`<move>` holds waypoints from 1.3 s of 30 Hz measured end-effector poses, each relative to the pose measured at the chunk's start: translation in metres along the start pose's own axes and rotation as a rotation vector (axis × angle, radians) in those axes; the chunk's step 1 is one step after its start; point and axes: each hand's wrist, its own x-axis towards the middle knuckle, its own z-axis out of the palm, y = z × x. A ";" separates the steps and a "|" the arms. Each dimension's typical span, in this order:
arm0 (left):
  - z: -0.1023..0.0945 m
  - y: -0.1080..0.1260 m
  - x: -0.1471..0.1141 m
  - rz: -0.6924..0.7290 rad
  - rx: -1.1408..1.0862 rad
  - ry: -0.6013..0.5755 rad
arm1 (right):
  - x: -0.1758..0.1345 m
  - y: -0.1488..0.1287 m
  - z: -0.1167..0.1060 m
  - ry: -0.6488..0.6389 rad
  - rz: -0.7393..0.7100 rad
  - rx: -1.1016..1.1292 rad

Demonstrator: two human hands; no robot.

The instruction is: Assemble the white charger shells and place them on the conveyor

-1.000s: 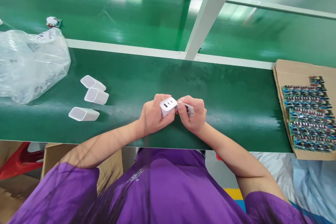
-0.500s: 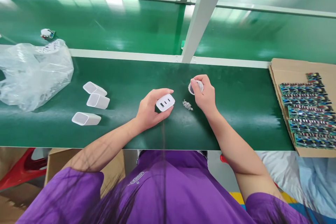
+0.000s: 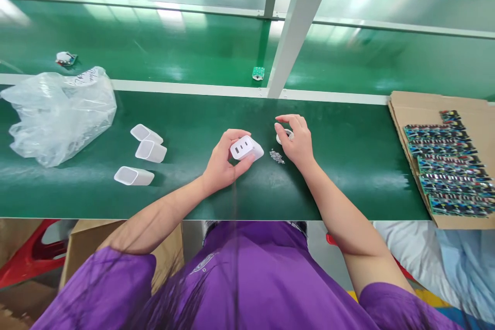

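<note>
My left hand (image 3: 224,162) is closed around a white charger (image 3: 243,147), whose face with several port slots points up toward me. The charger is tilted, and its smooth white side shows past my fingers. Over a small white round object (image 3: 279,138) is my right hand (image 3: 297,139), its thumb and fingers apart. My thumb and palm cover part of that round object, so its kind is unclear. Just below it lies a small pile of tiny metallic pieces (image 3: 277,156). Three white, open-ended housings (image 3: 151,151) rest on the green table to the left.
A clear plastic bag (image 3: 64,118) lies at the left. On the right, rows of circuit boards (image 3: 452,165) sit on cardboard (image 3: 415,100). A white post (image 3: 297,26) rises behind my hands. One small green board (image 3: 258,73) lies beyond the white rail.
My right hand has loosened from the round object, which now sits lower under it. In my left hand the charger has turned, showing more of its side. The view has tipped up slightly.
</note>
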 end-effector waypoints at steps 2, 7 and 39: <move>0.000 0.000 0.001 -0.001 -0.027 0.009 | -0.002 -0.014 -0.003 0.017 -0.079 0.074; 0.000 0.000 0.003 -0.074 -0.014 0.035 | -0.011 -0.037 -0.006 -0.044 -0.251 0.205; 0.003 -0.013 0.033 -0.830 -0.607 0.036 | 0.187 0.007 0.107 -0.308 0.254 -0.174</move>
